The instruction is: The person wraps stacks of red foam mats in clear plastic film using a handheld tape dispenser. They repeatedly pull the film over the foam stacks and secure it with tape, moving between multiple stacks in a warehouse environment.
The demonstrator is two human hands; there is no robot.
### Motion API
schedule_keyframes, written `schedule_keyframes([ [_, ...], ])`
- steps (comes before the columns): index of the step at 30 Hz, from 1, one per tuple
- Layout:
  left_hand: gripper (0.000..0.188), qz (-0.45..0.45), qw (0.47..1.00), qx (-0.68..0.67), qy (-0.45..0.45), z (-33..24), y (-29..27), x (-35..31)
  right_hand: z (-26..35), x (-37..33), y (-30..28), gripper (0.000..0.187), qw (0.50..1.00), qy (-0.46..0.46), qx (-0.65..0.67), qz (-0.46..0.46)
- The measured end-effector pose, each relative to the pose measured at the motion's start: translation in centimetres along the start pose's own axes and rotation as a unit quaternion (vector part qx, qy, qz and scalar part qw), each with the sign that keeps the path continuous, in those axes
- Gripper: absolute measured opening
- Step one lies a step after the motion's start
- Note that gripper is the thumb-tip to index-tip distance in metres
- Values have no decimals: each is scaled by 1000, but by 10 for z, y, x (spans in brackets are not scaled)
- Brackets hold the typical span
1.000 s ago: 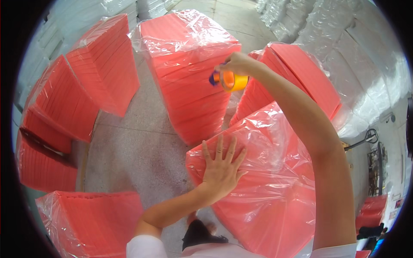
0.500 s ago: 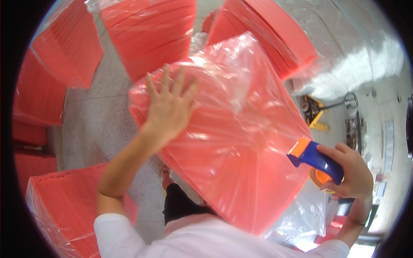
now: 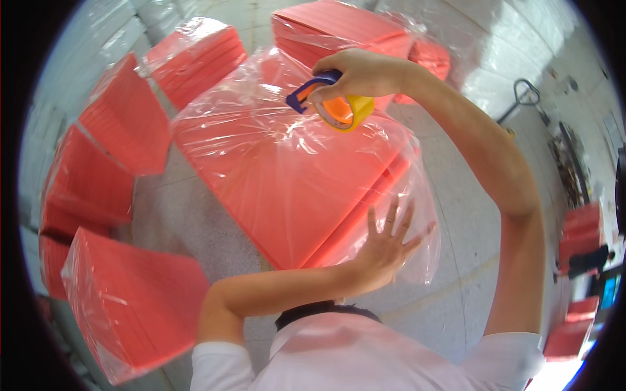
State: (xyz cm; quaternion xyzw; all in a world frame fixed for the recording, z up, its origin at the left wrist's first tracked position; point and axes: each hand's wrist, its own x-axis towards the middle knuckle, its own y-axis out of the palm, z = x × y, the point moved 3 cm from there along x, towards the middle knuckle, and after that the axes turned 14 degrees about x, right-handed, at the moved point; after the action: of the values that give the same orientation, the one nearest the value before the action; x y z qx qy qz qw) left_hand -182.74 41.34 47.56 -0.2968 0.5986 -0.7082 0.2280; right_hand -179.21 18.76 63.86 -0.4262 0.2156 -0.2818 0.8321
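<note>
A stack of red foam sheets point(image 3: 293, 195) stands before me, wrapped in clear plastic film point(image 3: 420, 241) that is bunched toward the middle of its top. My right hand point(image 3: 365, 73) grips a blue and orange tape dispenser point(image 3: 331, 77) with a yellow roll of tape point(image 3: 362, 111) on it. It is above the far part of the stack's top; whether the dispenser touches the film I cannot tell. Fingers spread wide, my left hand point(image 3: 381, 255) lies against the loose film at the near right side of the stack.
Other wrapped red stacks stand around: one near left point(image 3: 137, 306), several along the left point(image 3: 127, 117), and one at the far side point(image 3: 339, 29). A pallet jack handle point(image 3: 521, 94) shows at the far right. Another person point(image 3: 587, 260) is at the right edge, beside more red stacks point(image 3: 580, 228).
My left hand has moved from the stack's far left top to its near right side. My right hand has carried the tape dispenser from the right edge to above the far top. The view has shifted.
</note>
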Motion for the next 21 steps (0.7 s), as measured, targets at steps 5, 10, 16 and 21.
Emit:
schedule_keyframes([
  [5, 78, 111, 992, 53, 21, -39, 73, -9, 25, 14, 15, 64, 998, -3, -44, 38],
  [10, 15, -69, 993, -70, 69, -79, -8, -19, 19, 10, 9, 68, 998, -24, -49, 32],
  [16, 9, -191, 950, -223, 102, -16, -91, -13, 30, 9, -2, 65, 998, -24, -54, 34],
  [21, 10, -156, 812, -559, -70, 79, -26, 21, 31, 16, -1, 63, 996, -47, -49, 53],
])
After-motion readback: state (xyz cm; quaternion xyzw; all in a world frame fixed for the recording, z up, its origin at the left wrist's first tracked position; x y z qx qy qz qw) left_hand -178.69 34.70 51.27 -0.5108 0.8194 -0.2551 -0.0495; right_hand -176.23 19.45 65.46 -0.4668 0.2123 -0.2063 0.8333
